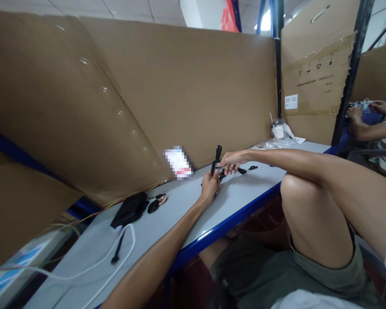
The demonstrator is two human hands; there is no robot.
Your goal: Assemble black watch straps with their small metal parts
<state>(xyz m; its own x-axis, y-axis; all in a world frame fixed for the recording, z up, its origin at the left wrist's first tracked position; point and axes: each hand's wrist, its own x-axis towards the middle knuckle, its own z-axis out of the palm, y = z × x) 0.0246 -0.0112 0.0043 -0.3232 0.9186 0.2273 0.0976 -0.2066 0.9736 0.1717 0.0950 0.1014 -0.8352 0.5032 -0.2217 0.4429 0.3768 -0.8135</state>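
Over the table's far side, my left hand (210, 186) is closed around the lower part of a black device with a rounded handle (218, 152); its exact kind is not clear. The handle sticks up above my fingers. My right hand (233, 161) comes in from the right with curled fingers, gripping the device's side near a small greyish part. Below the right hand, a black rod-like piece (241, 171) and a small black piece (253, 168) lie on the tabletop.
A lit phone (179, 163) leans on the cardboard wall (186, 86). Left on the table (167, 223) are a black pouch (130, 209), keys with a fob (154, 206) and a white cable (133, 240). A cup (278, 130) and plastic bags stand far right. Another person's arm (369, 128) shows beyond.
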